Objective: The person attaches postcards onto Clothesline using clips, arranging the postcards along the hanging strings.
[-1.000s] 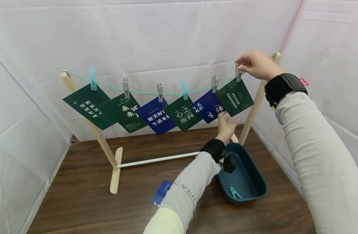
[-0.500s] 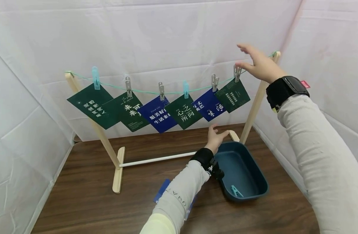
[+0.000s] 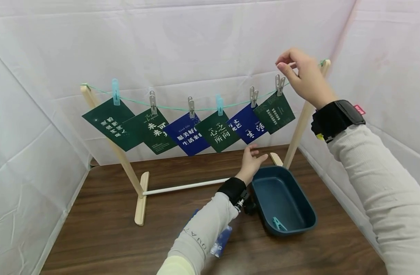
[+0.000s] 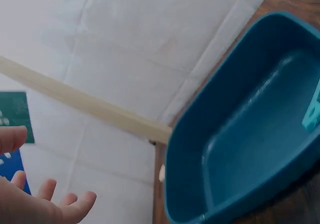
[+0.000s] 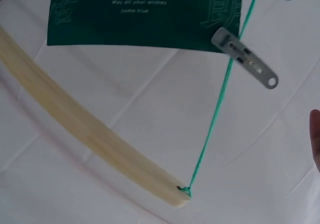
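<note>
My right hand (image 3: 304, 78) is raised just above a grey clothespin (image 3: 280, 85), apart from it, its fingers loosely bent and holding nothing. That clothespin clips the corner of a green card (image 3: 275, 113) to a green string (image 5: 215, 114). Lower down, my left hand (image 3: 250, 165) has relaxed, spread fingers and holds nothing. It is just below a blue card (image 3: 247, 124), near the dark blue basin (image 3: 285, 198). More green and blue cards hang leftward along the string, on grey and light blue clothespins (image 3: 115, 91). A fingertip alone shows at the right wrist view's edge.
Wooden posts (image 3: 301, 126) hold the string at both ends, and a white rod (image 3: 186, 187) joins their feet. One light blue clothespin (image 3: 278, 224) lies in the basin. Blue cards (image 3: 222, 240) lie on the brown table, partly hidden under my left forearm. White cloth encloses the back and sides.
My right hand has let go of the grey clothespin and risen above it. My left hand has moved down and left from the cards. The green card stays hanging from the string.
</note>
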Demonstrator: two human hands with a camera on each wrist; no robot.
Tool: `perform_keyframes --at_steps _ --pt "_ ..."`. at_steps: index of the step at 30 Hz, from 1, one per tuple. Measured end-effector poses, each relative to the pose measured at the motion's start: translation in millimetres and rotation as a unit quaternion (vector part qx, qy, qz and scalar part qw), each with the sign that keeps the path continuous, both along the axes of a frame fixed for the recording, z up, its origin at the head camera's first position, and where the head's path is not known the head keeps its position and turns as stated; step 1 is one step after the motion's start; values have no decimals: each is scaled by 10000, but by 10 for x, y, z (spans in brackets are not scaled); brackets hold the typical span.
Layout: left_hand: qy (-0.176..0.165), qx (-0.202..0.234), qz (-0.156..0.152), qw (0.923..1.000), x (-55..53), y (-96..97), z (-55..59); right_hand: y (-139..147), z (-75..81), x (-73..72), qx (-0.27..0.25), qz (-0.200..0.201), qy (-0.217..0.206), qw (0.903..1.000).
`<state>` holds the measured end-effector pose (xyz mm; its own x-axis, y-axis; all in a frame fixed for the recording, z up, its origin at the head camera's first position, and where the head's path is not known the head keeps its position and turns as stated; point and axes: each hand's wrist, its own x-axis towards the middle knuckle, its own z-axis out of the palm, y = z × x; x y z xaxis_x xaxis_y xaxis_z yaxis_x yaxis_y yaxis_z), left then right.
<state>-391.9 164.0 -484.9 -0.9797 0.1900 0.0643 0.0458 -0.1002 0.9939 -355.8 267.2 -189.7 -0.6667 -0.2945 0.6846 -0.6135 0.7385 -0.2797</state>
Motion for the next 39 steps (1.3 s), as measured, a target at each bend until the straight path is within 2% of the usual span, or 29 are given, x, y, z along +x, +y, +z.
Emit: perform_keyframes --at_steps 2,3,5,8,12,19,22,26,32,34,35,36,37,38,39 --pt "82 97 4 9999 210 -71 237 -7 -21 35 -21 85 31 10000" --pt "-59 125 20 9999 337 -106 400 -3 -38 51 -47 127 27 9999" --pt "-226 226 32 9995 554 -156 658 21 -97 74 -112 187 15 9998" --pt "35 258 -18 9997 754 -198 804 67 -242 125 -204 176 -10 9996" --pt "440 200 -165 9987 909 -255 805 118 -534 204 -408 133 3 9991" --pt "957 -266 -327 9945 1085 -356 608 138 -1113 334 -911 533 -148 9943" --pt "1211 -518 -423 9904 1158 -391 539 154 -1331 392 -933 598 -223 9936" --pt "1717 -947 -450 9796 1224 -416 464 180 -1586 463 -950 549 -304 9935" --pt "2397 -1770 -605 9527 1287 -431 319 227 -1931 570 -1096 305 -644 9914" --pt "2562 -2147 -648 9402 1297 -431 253 244 -2040 589 -1153 278 -838 9894" --pt "2634 -2432 -690 9310 1298 -430 215 252 -2092 589 -1177 304 -943 9881" --pt "2716 -2771 -737 9187 1298 -428 180 260 -2145 582 -1171 358 -987 9876" --pt "2824 -3173 -804 9017 1295 -424 140 270 -2197 573 -1163 450 -1048 9866" --pt "2952 -3577 -884 8815 1288 -417 101 281 -2245 560 -1122 531 -1104 9861" --pt "3079 -3989 -984 8582 1283 -411 66 290 -2290 551 -1061 599 -1172 9856"
